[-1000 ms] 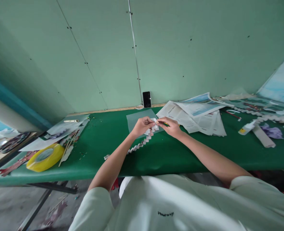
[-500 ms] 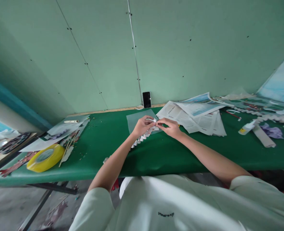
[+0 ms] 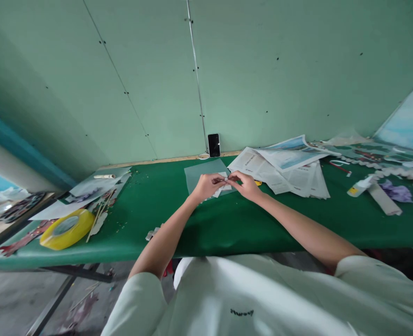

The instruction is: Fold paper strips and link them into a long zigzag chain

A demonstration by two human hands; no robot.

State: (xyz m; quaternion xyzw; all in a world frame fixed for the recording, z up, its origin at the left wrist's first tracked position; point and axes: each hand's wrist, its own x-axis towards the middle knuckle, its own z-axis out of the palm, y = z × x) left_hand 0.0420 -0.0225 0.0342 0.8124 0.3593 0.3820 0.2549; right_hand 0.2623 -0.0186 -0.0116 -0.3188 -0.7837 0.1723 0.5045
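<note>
My left hand (image 3: 208, 185) and my right hand (image 3: 244, 185) meet over the middle of the table. Between their pinched fingertips is a small piece of folded white paper (image 3: 226, 179); its exact shape is too small to tell. White paper strips (image 3: 222, 189) show just beneath the fingers, over a translucent sheet (image 3: 199, 171) that lies on the green table top (image 3: 227, 228). Some small folded paper pieces (image 3: 151, 234) lie beside my left forearm, which partly hides them.
Newspapers (image 3: 286, 172) lie right of my hands, with a yellow object partly under them. A phone (image 3: 213, 145) leans on the wall. Farther right are a glue bottle (image 3: 360, 186), purple crumpled paper (image 3: 397, 191) and a folded paper chain (image 3: 370, 166). Yellow tape (image 3: 83, 224) lies left.
The zigzag folded paper chain that hung below my left hand is now out of sight. My fingertips have lowered slightly and stay pinched together. White strips now show under them.
</note>
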